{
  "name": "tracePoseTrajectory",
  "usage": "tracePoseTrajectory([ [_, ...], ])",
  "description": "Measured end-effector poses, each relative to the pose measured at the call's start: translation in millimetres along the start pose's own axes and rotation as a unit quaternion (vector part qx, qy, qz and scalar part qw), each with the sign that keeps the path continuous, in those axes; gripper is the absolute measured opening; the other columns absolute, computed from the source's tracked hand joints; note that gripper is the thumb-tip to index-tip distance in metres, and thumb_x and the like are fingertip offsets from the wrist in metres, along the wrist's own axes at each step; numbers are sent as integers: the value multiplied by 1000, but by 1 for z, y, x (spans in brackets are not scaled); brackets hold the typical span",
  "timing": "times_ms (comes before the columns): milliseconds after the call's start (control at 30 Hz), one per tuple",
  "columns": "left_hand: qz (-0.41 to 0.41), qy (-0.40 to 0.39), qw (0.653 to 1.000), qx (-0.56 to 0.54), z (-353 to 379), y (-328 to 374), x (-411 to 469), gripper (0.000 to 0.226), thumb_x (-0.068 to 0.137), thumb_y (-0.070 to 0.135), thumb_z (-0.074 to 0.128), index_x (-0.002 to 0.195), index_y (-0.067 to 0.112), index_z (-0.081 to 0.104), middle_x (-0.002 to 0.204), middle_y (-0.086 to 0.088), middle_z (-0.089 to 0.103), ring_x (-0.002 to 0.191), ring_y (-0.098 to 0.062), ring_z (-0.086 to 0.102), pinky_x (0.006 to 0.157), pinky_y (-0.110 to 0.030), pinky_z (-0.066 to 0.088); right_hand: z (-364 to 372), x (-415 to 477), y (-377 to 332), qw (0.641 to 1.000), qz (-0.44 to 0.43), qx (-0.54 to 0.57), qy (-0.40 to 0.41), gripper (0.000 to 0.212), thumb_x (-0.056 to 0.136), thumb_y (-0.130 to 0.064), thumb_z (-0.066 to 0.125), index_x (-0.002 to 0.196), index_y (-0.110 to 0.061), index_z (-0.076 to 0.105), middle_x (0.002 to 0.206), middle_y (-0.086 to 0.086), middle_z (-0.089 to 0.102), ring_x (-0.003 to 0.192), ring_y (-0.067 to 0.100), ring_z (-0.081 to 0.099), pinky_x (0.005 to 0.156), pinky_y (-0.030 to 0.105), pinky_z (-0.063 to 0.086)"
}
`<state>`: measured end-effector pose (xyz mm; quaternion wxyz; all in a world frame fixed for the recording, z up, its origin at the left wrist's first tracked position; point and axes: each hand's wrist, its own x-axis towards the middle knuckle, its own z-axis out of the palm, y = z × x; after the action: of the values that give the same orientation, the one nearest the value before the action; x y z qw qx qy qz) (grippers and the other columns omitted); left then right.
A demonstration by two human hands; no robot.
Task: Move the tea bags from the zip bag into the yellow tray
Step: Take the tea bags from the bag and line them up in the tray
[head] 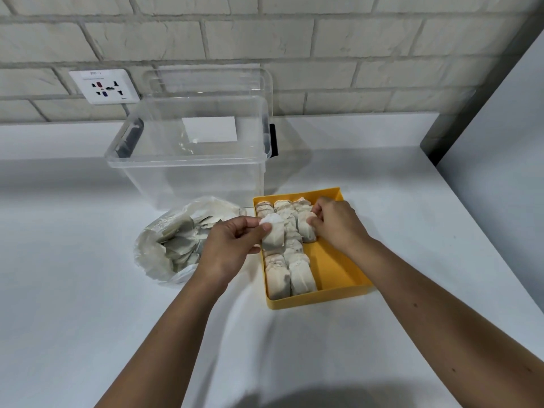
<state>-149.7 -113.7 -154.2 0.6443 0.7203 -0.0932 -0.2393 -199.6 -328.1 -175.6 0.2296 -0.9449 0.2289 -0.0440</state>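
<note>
- Far left of the yellow tray (pixel 334 267), up on the brick wall, we see a wall socket (pixel 103 86).
- Behind the tray and left of it stands a clear plastic box (pixel 188 166) with no lid on (a clear lid (pixel 212 81) stands upright behind it, against the wall).
- Just beside the tray's left wall, the zip bag (pixel 160 245) lies crumpled on the white table (pixel 73 290), and we can make out more tea bags through the plastic.
- The left hand (pixel 232 245) sits over the tray's left wall. Its thumb and fingertips pinch the top of a white tea bag (pixel 273 235), which hangs above the tray's left column.
- Inside the tray, the packed tea bags (pixel 290 278) fill two columns along the left side, and a shorter third column starts at the far end. The right side nearer us is bare yellow.
- The right hand (pixel 335 222) is over the tray's far right part. Its fingers and thumb curl round the third-column tea bag (pixel 306 232), which rests in the tray.
</note>
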Motion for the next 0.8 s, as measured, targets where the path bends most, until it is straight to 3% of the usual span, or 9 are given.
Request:
tracePoseTrajectory([
  [100, -1, 5, 1000, 2, 2, 0, 1, 7, 89, 18, 73, 91, 13, 76, 91, -17, 76, 77, -16, 65, 65, -19, 56, -12, -12, -8, 995, -64, 25, 66, 25, 93, -32, 62, 112, -15, 61, 105, 1, 66, 92, 16, 61, 79, 32, 51],
  [167, 1, 7, 1000, 5, 4, 1, 1, 9, 88, 18, 73, 93, 10, 75, 92, -18, 75, 78, -18, 66, 67, -21, 58, -22, -27, -21, 979, -140, 110, 103, 21, 95, -33, 58, 109, -18, 64, 102, -6, 66, 83, 7, 61, 73, 26, 51],
  [233, 8, 4, 1000, -2, 7, 3, 2, 9, 87, 15, 74, 95, 11, 73, 89, -21, 73, 77, -21, 66, 72, -27, 59, -30, -39, -31, 962, -193, 179, 69, 20, 94, -31, 60, 110, -21, 68, 97, -10, 64, 75, 7, 61, 69, 19, 48],
  [300, 22, -4, 1000, -14, 12, 7, 3, 17, 86, 11, 74, 103, 14, 71, 82, -21, 69, 74, -20, 64, 74, -28, 58, -33, -41, -33, 962, -215, 167, 33, 22, 90, -27, 67, 111, -22, 70, 94, -10, 63, 72, 9, 60, 70, 18, 48],
  [400, 34, -17, 999, -24, 21, 15, 6, 19, 86, 9, 74, 105, 13, 74, 86, -18, 74, 81, -24, 70, 80, -34, 61, -39, -36, -29, 965, -199, 169, 27, 23, 85, -20, 73, 108, -18, 73, 84, -12, 60, 70, 10, 59, 70, 19, 48],
  [533, 70, -9, 996, 48, 32, 22, 11, 5, 84, 19, 78, 88, 22, 79, 82, -1, 78, 78, -17, 72, 81, -35, 61, -54, -33, -26, 967, -198, 155, 34, 17, 85, -22, 74, 101, -17, 76, 83, -6, 66, 71, 8, 60, 68, 16, 47],
  [633, 107, 4, 986, 124, 32, 20, 13, 6, 84, 27, 78, 89, 24, 79, 76, 9, 75, 70, -1, 68, 74, -17, 55, -62, -33, -22, 975, -190, 104, 56, 11, 85, -26, 73, 92, -18, 77, 84, -7, 69, 70, 4, 59, 67, 14, 46],
  [700, 154, 47, 959, 232, 26, 13, 12, 15, 86, 25, 76, 100, 21, 78, 84, 10, 72, 72, 2, 64, 72, -9, 48, -62, -32, -18, 987, -154, 35, 29, 10, 86, -27, 72, 90, -19, 76, 88, -7, 70, 73, 2, 57, 72, 20, 48],
  [800, 204, 87, 905, 362, 15, -4, 14, 35, 87, 20, 73, 121, 14, 70, 107, -3, 69, 87, -16, 67, 85, -29, 54, -52, -30, -12, 995, -82, -8, -60, 9, 89, -19, 68, 93, -16, 76, 93, -4, 72, 66, -4, 51, 65, 15, 45],
])
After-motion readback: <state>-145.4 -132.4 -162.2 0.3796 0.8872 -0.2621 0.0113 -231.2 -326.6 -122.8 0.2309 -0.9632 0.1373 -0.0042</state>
